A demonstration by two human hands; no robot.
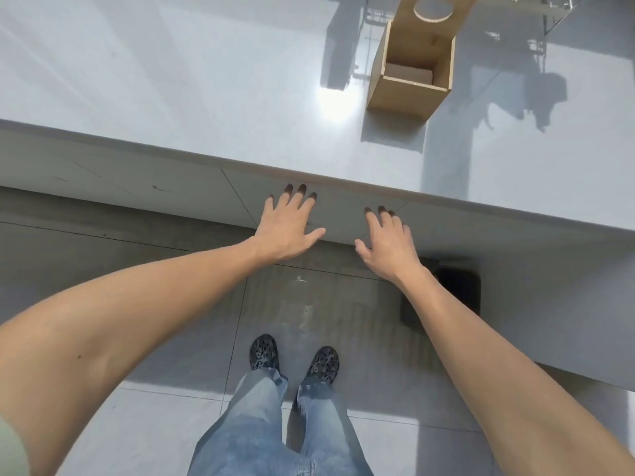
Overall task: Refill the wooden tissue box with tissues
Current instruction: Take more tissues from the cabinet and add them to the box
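Observation:
A wooden tissue box (398,97) stands open-topped on the grey counter (206,97), far right of centre. Pale tissues (407,73) lie low inside it. Its wooden lid (434,15), with a round hole, rests behind the box. My left hand (287,228) and my right hand (386,245) hover side by side below the counter's front edge, fingers spread, palms down, holding nothing. Both are well short of the box.
The counter's front edge (309,173) runs diagonally across the view. Below it is a tiled floor with my legs and dark shoes (295,359). A dark bin (446,297) sits on the floor under the right arm. Shadows and a clear rack (556,5) are at the top right.

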